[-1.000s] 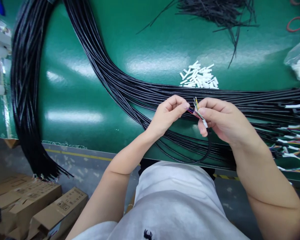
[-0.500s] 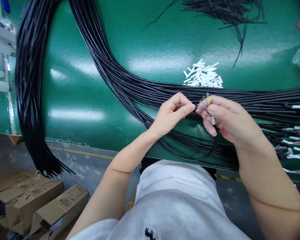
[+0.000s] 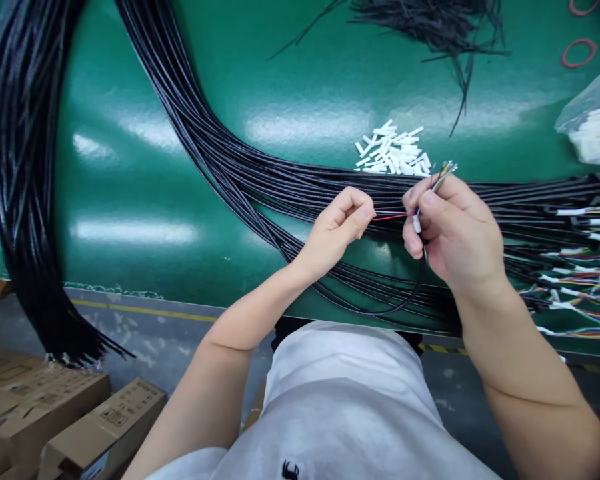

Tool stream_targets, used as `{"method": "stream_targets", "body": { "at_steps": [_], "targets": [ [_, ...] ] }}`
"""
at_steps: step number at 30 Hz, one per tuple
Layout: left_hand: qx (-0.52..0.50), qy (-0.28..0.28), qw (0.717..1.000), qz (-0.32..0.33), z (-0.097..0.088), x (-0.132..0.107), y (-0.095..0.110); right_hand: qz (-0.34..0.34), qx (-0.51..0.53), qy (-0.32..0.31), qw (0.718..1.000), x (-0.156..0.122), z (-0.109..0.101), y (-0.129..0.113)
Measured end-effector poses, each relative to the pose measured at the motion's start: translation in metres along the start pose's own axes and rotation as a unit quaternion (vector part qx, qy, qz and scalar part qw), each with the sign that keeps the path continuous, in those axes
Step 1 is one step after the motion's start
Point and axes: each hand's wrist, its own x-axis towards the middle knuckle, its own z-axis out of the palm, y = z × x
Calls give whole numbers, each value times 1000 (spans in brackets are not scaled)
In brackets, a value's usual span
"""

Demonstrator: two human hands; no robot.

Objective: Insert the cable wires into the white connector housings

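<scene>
The black multicore cable [image 3: 423, 268], smooth-jacketed and curved, was near the front edge of the glossy green surface [image 3: 145, 180]. The right hand [image 3: 460, 230] pinched its slender coloured wires [image 3: 446, 171], a white sleeve [image 3: 417, 223] showing below; the left hand's [image 3: 336, 230] fingertips gripped the straight red wire [image 3: 394, 217]. Farther from that edge, sleek black cables [image 3: 260, 167] swept in a thick bundle, and beyond lay short white tubes [image 3: 395, 152] and thin, tangled black strips [image 3: 425, 19].

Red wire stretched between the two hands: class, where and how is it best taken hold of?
Probably the left end of the red wire, pinched from the left, as the left hand does: it is thin and runs sideways, with the right hand at its other end.
</scene>
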Motion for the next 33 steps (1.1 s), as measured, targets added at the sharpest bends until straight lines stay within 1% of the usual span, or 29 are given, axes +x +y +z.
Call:
{"method": "stream_targets", "body": {
  "at_steps": [4,6,8,10,12,15,17,19,21,23,26,33],
  "targets": [
    [11,-6,1000,12,0,2,1,-18,-16,-22,999,0,-3,5],
    [21,-15,1000,18,1,2,4,-43,-84,-36,995,-2,-4,6],
    [23,-23,999,24,3,1,6,-75,-177,-38,981,-3,-3,6],
    [12,-25,999,25,3,0,8,-113,-230,-28,966,-5,-2,7],
    [-15,-30,999,4,3,0,9,-156,-239,-9,958,-5,-1,8],
    [-82,-54,993,-61,0,-1,11,-224,-245,33,943,-5,-1,9],
    [-120,-64,986,-98,-2,-1,13,-251,-250,46,934,-6,-1,10],
    [-136,-63,982,-115,-4,0,15,-277,-258,40,925,-7,0,10],
    [-140,-58,981,-120,-4,0,15,-312,-276,37,908,-8,1,10],
    [-142,-58,981,-119,-4,0,15,-338,-299,50,891,-9,2,11],
    [-145,-64,980,-117,-3,0,14,-345,-328,72,877,-9,3,13],
    [-113,-58,986,-103,-4,-1,12,-350,-356,84,863,-7,2,17]
  ]
}}
